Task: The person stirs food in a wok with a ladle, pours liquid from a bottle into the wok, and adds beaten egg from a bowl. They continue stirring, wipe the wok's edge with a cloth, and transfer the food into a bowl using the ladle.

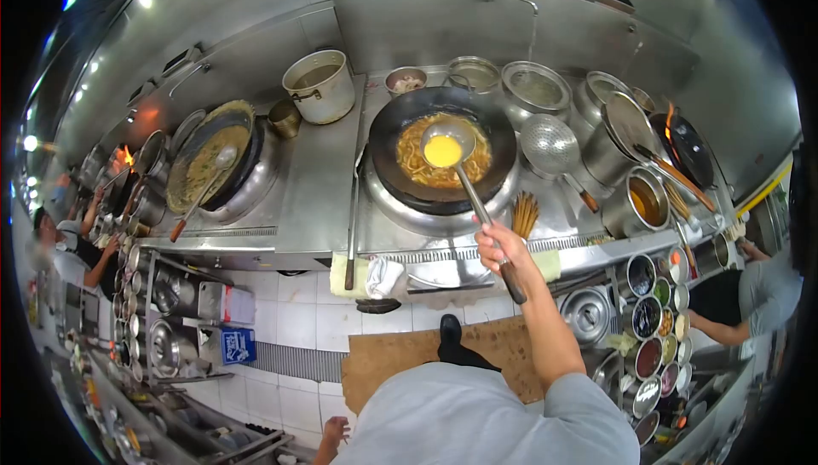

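Observation:
My right hand [504, 249] is closed around the handle of a ladle [474, 189]. The ladle's bowl holds yellow liquid, which looks like beaten egg [443, 151], above the middle of a dark wok [390, 177]. Brown broth with pale strips [419, 172] fills the bottom of the wok. Low beside my body hangs my left hand [336, 431], its fingers loosely bent and apart with nothing in them. A folded white cloth [384, 278] lies at the stove's front edge, next to a long-handled tool [351, 243].
Left of me a second wok [175, 177] holds greenish-brown food and a ladle [209, 180]. A tall pot [342, 100], a perforated skimmer [545, 143] and a bamboo brush [525, 215] stand or lie nearby. Several ingredient tins [645, 320] line the right; co-workers [754, 295] work at both sides.

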Tool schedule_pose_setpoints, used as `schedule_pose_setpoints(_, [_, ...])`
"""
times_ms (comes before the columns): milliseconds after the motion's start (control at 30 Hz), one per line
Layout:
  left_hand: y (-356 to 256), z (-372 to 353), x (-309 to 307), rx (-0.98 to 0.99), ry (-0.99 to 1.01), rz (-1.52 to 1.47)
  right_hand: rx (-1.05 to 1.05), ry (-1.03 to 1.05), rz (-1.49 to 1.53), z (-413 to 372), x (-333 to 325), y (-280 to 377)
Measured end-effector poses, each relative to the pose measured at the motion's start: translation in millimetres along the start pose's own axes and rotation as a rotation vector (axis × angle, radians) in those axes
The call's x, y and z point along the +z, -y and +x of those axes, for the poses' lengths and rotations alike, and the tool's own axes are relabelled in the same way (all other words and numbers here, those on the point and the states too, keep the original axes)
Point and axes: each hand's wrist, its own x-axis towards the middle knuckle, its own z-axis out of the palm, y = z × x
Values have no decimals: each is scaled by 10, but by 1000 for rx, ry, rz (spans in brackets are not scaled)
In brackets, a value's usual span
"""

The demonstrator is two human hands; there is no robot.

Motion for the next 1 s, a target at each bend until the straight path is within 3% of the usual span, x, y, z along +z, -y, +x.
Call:
schedule_pose_setpoints(233, [-541,-512,493,56,-103,115,32,-6,-71,506,-500,198])
schedule_pose_setpoints(400, [-991,-381,558,156,-149,-10,-65,-138,-221,964,-681,574])
schedule_pose_setpoints(567, [-1213,-100,501,90,-151,-80,-174,-250,-281,1200,-683,946])
schedule_pose_setpoints(700, [-1394,41,439,136,-119,-71,-229,-204,-214,1126,-647,1080])
schedule_pose_setpoints(833, [-1363,474,294,171,-60,-60,-265,-33,28,830,-426,1031])
schedule_pose_setpoints(900, [-1262,778,174,163,83,-77,-174,63,278,660,-302,935])
schedule_pose_setpoints(1000, [-1375,975,88,230,98,-5,-164,35,263,419,-126,702])
